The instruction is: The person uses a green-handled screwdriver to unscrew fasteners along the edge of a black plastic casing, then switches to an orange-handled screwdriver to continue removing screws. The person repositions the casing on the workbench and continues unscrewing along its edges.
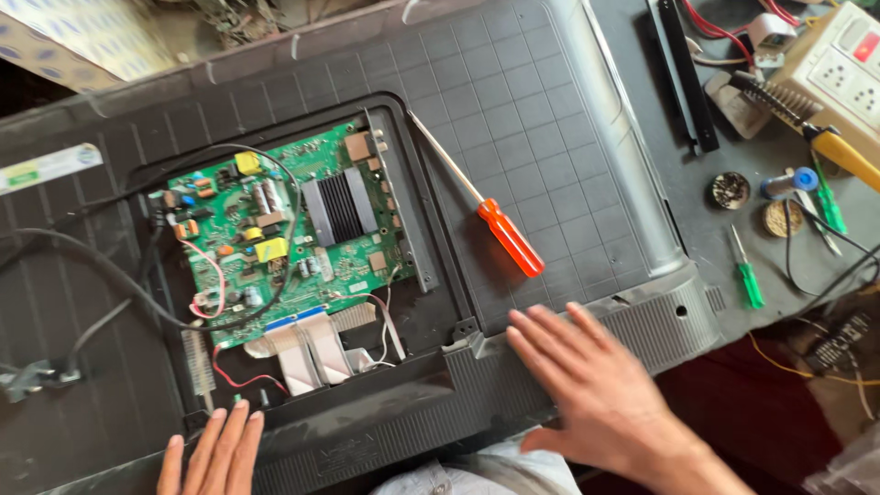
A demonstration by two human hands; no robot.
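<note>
A dark grey television back panel (513, 101) lies flat with a cutout that bares a green circuit board (284, 229). The board carries a ribbed heat sink (341, 206), yellow parts and flat ribbon cables (307, 348). An orange-handled screwdriver (509, 236) rests on the panel, right of the board. My right hand (596, 385) lies flat, fingers spread, on the ribbed lower edge of the panel, just below the screwdriver. My left hand (215, 454) rests with its fingers together on the near edge, below the board. Neither hand holds anything.
A black cable (110, 275) loops from the left across the board. On the grey bench at right lie a green screwdriver (749, 280), a yellow-handled soldering iron (839, 151), small round tins (731, 190), a power strip (848, 69) and red wires (715, 27).
</note>
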